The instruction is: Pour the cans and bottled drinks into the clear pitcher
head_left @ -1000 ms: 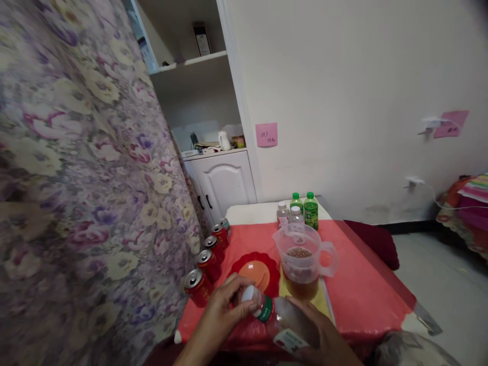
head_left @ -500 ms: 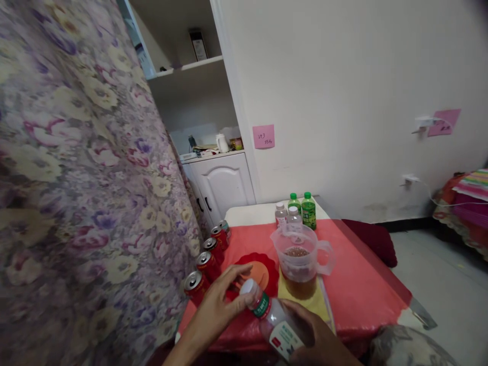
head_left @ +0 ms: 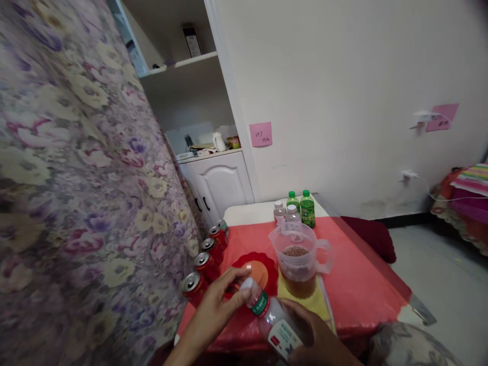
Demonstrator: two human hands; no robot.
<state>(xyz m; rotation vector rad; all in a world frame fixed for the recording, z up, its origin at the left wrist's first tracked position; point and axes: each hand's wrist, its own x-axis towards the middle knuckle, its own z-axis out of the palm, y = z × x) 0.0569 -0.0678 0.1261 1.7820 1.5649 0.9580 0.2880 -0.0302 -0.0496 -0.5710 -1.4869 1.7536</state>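
A clear bottle (head_left: 272,317) with a green neck band and white cap is tilted up and to the left above the table's near edge. My right hand (head_left: 314,333) is wrapped round its body. Thumb and fingers of my left hand (head_left: 224,300) close on the white cap (head_left: 247,284). Just beyond the bottle, a clear measuring jug (head_left: 297,262) with brown liquid stands on a yellow cloth (head_left: 318,307). Behind my left hand lies a red scalloped plate (head_left: 272,272) with an orange disc (head_left: 257,272) on it.
Several red cans (head_left: 206,264) line the left edge of the red-covered table (head_left: 358,274). Behind the jug stand two green bottles (head_left: 307,209) and two clear bottles (head_left: 279,213). A floral curtain (head_left: 95,203) hangs at left, beside a white cabinet (head_left: 224,183).
The view has shifted slightly. Both hands keep nearly the same pose on the bottle and its cap.
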